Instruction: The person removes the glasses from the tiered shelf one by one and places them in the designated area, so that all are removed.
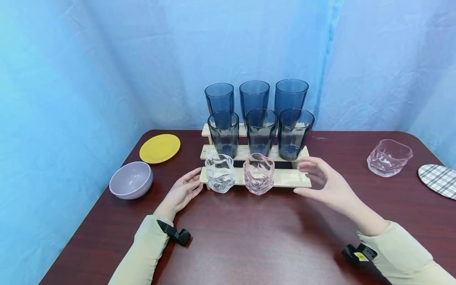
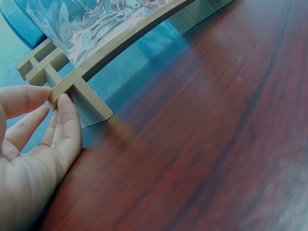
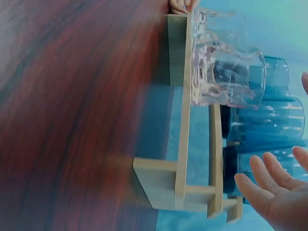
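A three-tier wooden rack [image 1: 285, 179] stands on the table. My left hand [image 1: 182, 191] pinches the left end of its lowest board between thumb and fingers, plainly seen in the left wrist view. On that board stand a clear wavy glass [image 1: 221, 178] at the left and a pink-tinted wavy glass [image 1: 259, 178] near the middle. My right hand [image 1: 329, 186] hovers by the board's right end, fingers spread and thumb apart, holding nothing. In the right wrist view its fingers [image 3: 272, 180] are apart from the rack. Blue tumblers [image 1: 261, 136] stand three to a row on the upper two tiers.
Another pink wavy glass [image 1: 388, 160] stands at the right, beside a checked oval mat [image 1: 439, 180] at the table's edge. A lilac bowl [image 1: 131, 180] and a yellow plate [image 1: 160, 148] lie at the left. Blue curtains [image 1: 171, 59] hang behind the dark red table [image 1: 249, 237].
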`<state>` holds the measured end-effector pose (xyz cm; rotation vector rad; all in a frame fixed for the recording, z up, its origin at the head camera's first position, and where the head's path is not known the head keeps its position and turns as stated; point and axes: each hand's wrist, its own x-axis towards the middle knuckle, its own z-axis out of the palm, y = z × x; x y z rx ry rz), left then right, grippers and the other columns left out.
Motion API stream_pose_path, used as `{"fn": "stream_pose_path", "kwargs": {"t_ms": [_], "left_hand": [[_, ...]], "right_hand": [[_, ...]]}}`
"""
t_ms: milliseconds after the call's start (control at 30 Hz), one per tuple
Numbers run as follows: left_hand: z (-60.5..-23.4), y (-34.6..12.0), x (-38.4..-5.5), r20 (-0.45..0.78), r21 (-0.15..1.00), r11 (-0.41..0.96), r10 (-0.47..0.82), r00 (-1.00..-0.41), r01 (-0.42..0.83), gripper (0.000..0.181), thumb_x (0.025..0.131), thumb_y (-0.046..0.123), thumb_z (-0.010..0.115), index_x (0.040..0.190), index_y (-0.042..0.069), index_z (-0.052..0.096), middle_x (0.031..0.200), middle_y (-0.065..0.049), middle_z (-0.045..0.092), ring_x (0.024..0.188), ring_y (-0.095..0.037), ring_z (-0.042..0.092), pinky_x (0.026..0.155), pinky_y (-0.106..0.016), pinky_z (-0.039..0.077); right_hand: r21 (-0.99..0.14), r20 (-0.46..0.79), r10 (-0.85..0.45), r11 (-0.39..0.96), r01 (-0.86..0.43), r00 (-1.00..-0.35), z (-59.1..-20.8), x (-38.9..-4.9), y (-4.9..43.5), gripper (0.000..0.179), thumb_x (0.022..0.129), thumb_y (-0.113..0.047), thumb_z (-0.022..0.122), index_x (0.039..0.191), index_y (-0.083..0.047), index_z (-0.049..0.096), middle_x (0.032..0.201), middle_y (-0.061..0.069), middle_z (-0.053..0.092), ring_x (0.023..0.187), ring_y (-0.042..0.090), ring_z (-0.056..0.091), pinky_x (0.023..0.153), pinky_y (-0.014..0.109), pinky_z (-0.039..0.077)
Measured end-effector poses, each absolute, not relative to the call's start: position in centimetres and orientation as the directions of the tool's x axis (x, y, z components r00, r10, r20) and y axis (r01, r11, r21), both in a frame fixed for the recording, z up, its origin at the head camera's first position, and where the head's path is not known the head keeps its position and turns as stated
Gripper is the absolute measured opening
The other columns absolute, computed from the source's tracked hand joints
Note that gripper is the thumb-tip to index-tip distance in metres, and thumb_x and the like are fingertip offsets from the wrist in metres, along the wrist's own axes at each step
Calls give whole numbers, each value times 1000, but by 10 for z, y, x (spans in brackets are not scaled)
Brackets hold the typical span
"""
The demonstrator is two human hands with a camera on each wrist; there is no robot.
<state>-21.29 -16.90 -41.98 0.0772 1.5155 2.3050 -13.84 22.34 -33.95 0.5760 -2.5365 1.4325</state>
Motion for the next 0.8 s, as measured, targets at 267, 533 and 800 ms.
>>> {"fn": "stream_pose_path", "kwargs": {"t_ms": [267, 533, 800], "left_hand": [[-418, -169, -214, -155, 895, -348, 344, -926, -280, 58, 97, -8, 37, 150, 2, 16, 110, 2, 54, 92, -6, 59, 80, -17, 49], [-418, -169, -213, -157, 894, -349, 343, -926, -281, 58, 97, -8, 35, 151, 2, 15, 109, 2, 54, 92, -5, 58, 80, -16, 49], [-418, -168, -213, -167, 889, -354, 343, -924, -292, 59, 97, -8, 35, 151, 2, 14, 110, 2, 54, 91, -5, 59, 79, -16, 49]], "right_hand": [[-821, 233, -314, 444, -360, -920, -340, -144, 206, 78, 76, -10, 79, 140, -5, 36, 129, 17, 51, 122, 33, 51, 93, 48, 48], [-809, 238, -307, 463, -363, -922, -347, -156, 186, 81, 72, -15, 82, 139, -7, 38, 127, 18, 53, 120, 35, 51, 98, 51, 44], [-803, 254, -271, 476, -359, -928, -350, -166, 168, 84, 70, -16, 84, 138, -4, 38, 127, 21, 54, 119, 36, 52, 100, 53, 41]]}}
